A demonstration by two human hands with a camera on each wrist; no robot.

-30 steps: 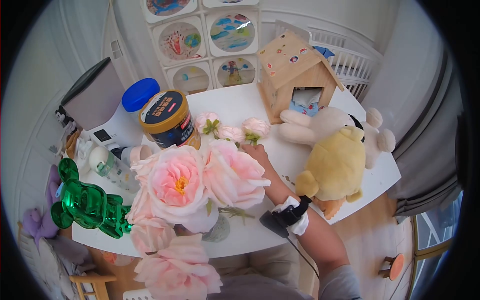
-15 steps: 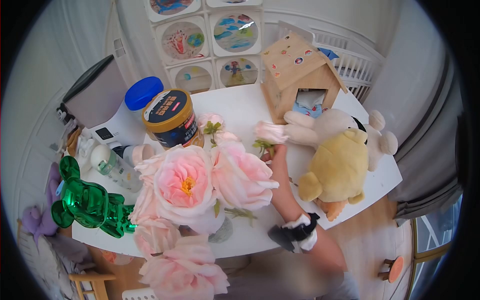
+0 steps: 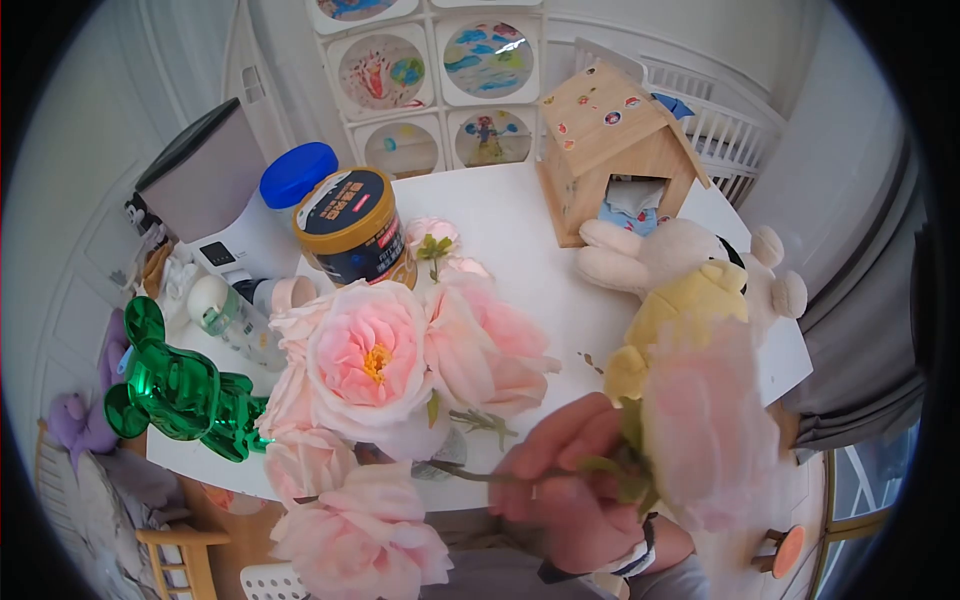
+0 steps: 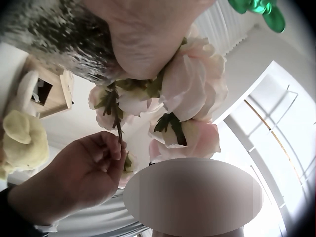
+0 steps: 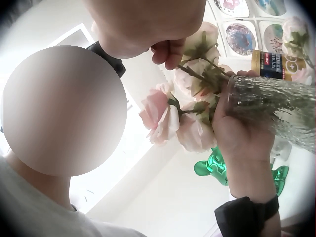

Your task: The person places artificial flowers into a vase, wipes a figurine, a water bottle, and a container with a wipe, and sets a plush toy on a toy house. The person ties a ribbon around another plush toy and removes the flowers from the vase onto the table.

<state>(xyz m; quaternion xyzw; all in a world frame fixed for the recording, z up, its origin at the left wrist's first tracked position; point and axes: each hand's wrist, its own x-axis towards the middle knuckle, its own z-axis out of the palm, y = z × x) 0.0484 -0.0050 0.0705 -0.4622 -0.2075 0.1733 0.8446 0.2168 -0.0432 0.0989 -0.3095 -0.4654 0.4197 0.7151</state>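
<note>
In my right hand [image 3: 570, 480] I hold a pink flower [image 3: 710, 430] by its green stem. The bloom points right and is blurred, and the stem's end reaches left toward the bouquet. My left hand [image 5: 244, 138] grips a textured glass vase [image 5: 281, 106] near its mouth. In the head view that hand is hidden behind the large pink blooms [image 3: 370, 360] standing in the vase. The left wrist view shows the right hand's fingers [image 4: 113, 148] close together at a thin stem beneath the bouquet. Two more pink flowers [image 3: 433, 238] lie on the table behind the bouquet.
A gold-lidded jar [image 3: 350, 225] and a blue-lidded container [image 3: 298, 175] stand at back left. A shiny green bear figure [image 3: 185, 385] lies at left beside a bottle [image 3: 232, 320]. Plush toys [image 3: 690, 285] and a wooden house [image 3: 620, 150] are at right on the white table [image 3: 500, 200].
My right hand has picked up one pink flower from the table's middle and brought it back toward me, beside the vase. The other flowers by the jar stay put.
</note>
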